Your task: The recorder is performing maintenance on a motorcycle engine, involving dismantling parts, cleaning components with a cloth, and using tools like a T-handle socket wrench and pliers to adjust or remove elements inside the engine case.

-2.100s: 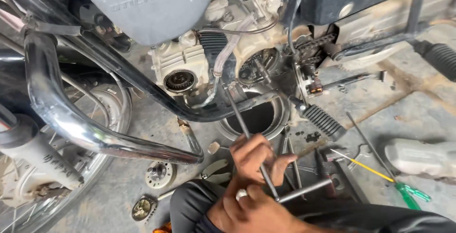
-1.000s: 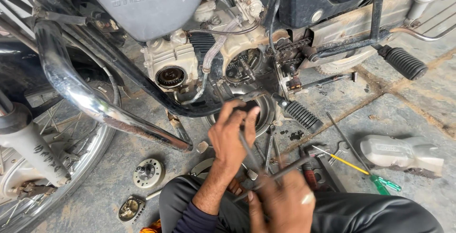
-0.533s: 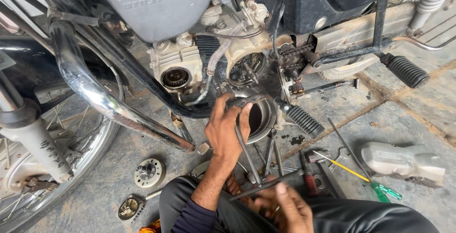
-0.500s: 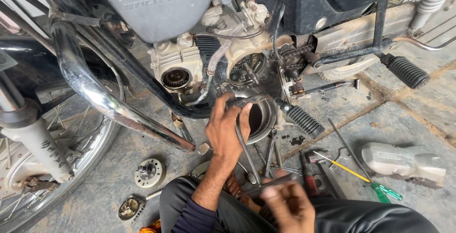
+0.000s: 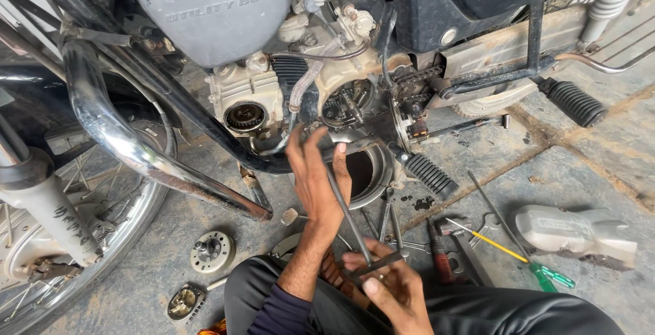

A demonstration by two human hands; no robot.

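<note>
A motorcycle stands in front of me with its side cover off, the open engine case (image 5: 346, 105) showing gears and a chain. A long dark T-handle wrench (image 5: 348, 215) runs from my lap up to the lower edge of that case. My left hand (image 5: 315, 181) is wrapped loosely round the upper shaft close to the engine, fingers stretched upward and thumb on the far side. My right hand (image 5: 394, 290) grips the crossbar at the near end, just above my dark trousers.
A round metal pan (image 5: 374, 171) sits under the engine beside a black footpeg (image 5: 431, 175). Spanners, red-handled pliers (image 5: 440, 258), a yellow-green screwdriver (image 5: 520, 258) and a silver cover (image 5: 576, 229) lie right. Two round parts (image 5: 211, 252) lie left, near the chrome guard (image 5: 129, 151) and front wheel (image 5: 82, 229).
My left hand left the crossbar and slid up the shaft to the engine. My right hand stayed at the crossbar and shifted its grip. The view moved closer.
</note>
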